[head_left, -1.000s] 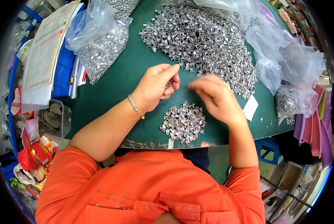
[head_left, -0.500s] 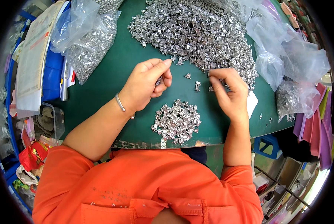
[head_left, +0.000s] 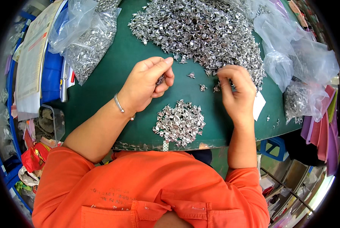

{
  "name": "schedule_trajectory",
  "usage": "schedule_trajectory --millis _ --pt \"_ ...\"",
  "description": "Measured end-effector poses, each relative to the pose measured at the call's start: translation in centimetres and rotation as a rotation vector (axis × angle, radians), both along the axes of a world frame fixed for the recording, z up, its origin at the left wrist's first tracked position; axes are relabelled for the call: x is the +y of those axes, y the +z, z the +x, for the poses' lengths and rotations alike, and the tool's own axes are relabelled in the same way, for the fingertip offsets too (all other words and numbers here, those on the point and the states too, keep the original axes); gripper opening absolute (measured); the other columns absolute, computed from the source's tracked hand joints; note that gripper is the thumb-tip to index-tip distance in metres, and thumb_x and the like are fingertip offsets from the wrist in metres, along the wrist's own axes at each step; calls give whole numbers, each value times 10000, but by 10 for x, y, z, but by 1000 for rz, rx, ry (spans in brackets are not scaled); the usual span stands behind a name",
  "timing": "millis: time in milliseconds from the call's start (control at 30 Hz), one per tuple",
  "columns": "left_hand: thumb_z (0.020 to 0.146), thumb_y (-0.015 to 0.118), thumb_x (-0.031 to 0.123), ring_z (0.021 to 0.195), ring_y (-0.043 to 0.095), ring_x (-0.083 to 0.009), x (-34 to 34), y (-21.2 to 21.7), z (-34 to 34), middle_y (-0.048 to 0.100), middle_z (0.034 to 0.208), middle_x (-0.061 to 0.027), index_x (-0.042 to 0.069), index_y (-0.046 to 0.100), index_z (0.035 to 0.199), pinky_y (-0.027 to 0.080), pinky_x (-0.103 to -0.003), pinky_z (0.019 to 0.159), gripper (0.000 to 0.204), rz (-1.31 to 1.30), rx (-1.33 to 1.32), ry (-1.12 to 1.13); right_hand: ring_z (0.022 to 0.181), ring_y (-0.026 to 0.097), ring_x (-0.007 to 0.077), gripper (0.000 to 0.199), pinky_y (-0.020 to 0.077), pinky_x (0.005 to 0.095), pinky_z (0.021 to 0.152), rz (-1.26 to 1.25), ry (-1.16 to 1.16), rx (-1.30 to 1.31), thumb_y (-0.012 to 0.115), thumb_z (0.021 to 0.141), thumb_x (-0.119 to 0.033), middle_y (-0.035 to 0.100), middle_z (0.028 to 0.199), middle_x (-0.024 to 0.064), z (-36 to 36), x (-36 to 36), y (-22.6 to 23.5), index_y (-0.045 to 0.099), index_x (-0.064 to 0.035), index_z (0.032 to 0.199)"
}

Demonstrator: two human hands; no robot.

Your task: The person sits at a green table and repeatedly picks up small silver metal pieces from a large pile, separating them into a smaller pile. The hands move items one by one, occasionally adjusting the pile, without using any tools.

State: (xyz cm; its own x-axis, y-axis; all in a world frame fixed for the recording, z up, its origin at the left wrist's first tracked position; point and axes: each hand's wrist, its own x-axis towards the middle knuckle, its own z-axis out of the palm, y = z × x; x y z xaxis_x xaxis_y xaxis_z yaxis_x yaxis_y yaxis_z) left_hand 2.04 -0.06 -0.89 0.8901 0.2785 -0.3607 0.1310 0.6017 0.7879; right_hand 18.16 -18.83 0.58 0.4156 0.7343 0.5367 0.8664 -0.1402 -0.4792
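My left hand (head_left: 149, 81) is curled closed above the green table, and small silver metal pieces (head_left: 160, 80) show inside its fingers. My right hand (head_left: 237, 89) hovers at the near edge of a big heap of shiny, pronged metal pieces (head_left: 200, 32), its thumb and fingers drawn together. Whatever those fingertips hold, if anything, is hidden. Between the hands lie a few loose pieces, one (head_left: 191, 75) farther off and another (head_left: 203, 87) nearer. A smaller round pile of the same pieces (head_left: 179, 123) sits close to the table's front edge.
A clear bag of metal pieces (head_left: 91, 47) lies at the far left beside a blue bin (head_left: 52, 78). More plastic bags (head_left: 304, 98) crowd the right side. A white card (head_left: 258, 105) lies by my right wrist. The green tabletop (head_left: 90, 100) ends just before my body.
My right hand has shifted slightly right, its fingers curling in more. The nearer loose piece has turned over. My left hand stays almost where it was.
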Motion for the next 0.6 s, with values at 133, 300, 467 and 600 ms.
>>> schedule_trajectory --millis 133,300,467,600 --pt "1047 514 296 515 390 -48 0 0 0 576 752 -51 77 553 838 282 -193 432 306 17 0 -1 802 628 280 119 482 393 728 -156 142 66 725 763 -1 672 833 75 -7 -3 2 654 -62 836" --pt "1048 514 294 516 395 -47 -1 -1 -1 582 749 -47 78 555 842 282 -192 430 302 19 -26 2 769 613 278 103 482 389 713 -141 215 -10 705 765 -12 637 812 66 -16 -1 -3 618 -64 785" --pt "1048 515 297 518 402 -47 -1 -4 -1 588 749 -42 81 561 844 283 -191 427 301 0 -49 4 803 685 292 154 544 340 713 -109 46 211 639 792 114 680 873 138 -14 -22 5 654 -2 892" --pt "1046 521 300 518 405 -50 0 -5 -1 587 748 -42 79 565 843 286 -192 429 303 -16 -56 9 810 664 287 133 516 367 744 -65 64 167 692 787 50 681 871 106 -16 -15 -2 655 -31 887"
